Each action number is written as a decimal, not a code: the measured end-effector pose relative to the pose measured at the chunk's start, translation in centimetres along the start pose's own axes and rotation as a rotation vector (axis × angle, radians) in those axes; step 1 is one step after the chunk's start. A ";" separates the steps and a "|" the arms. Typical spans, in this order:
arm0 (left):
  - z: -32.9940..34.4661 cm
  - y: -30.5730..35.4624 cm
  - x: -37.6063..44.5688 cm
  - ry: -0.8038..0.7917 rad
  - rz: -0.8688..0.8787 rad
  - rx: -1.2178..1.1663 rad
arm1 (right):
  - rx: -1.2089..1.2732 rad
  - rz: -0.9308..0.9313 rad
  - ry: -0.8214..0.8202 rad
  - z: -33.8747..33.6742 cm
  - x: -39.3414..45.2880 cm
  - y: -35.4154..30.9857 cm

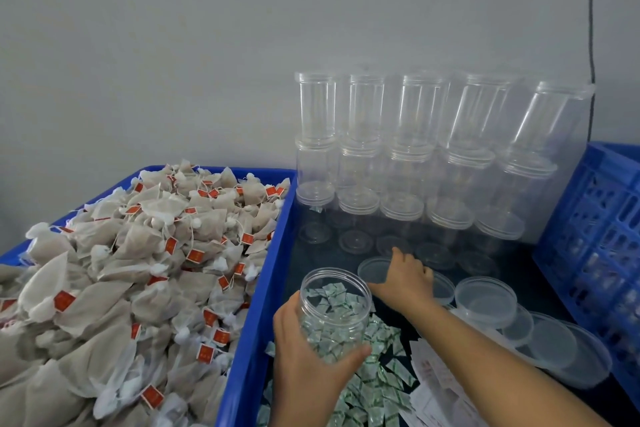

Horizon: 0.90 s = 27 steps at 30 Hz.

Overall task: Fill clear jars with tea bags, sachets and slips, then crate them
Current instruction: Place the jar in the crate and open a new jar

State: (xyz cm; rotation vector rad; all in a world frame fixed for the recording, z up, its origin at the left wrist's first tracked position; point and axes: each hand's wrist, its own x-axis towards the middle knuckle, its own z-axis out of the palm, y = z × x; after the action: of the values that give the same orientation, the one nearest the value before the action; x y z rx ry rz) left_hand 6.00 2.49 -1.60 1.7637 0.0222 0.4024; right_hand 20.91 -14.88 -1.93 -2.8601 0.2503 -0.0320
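The left hand [304,354] grips an open clear jar [334,312] round its lower body, fingers and thumb curled about the wall, holding it tilted with its mouth towards the camera. Green-and-white sachets [332,302] show through the jar, though whether they lie inside it or only behind it is hard to tell. More loose sachets [377,388] are spread on the dark counter [349,253] just below the jar, with white printed slips [433,381] to their right.

The right hand [405,279] reaches past the jar, palm down with fingers loosely spread, resting on a clear lid [374,269] that lies flat just behind the jar. Further right of the jar, more lids [485,300] overlap in a row.

Behind the jar, stacked empty jars [412,152] stand in tiers against the grey wall [173,45]. Left of the jar, a blue bin [256,288] is heaped with tea bags [138,253] bearing red tags. Right of the lids stands a blue slotted crate [599,236].
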 end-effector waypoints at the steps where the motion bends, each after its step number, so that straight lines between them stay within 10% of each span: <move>1: 0.0 0.0 0.0 -0.001 0.002 -0.007 | -0.010 0.019 -0.008 0.2 0.1 0.0; 12: -0.2 0.9 -0.7 -0.032 0.004 -0.016 | -0.055 -0.011 -0.026 -1.7 -0.4 -0.8; 20: -0.4 2.2 -1.0 0.013 -0.056 -0.017 | 0.921 -0.274 -0.241 -6.7 -9.6 -0.6; 27: -1.3 3.7 -1.7 -0.036 -0.053 0.125 | 0.936 -0.487 -0.453 -5.8 -15.2 -1.0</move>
State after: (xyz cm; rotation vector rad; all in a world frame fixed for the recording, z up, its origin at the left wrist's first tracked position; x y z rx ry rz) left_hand 3.33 2.42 1.75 1.8888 0.0696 0.3361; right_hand 5.83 -12.83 3.95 -1.8602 -0.4436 0.3130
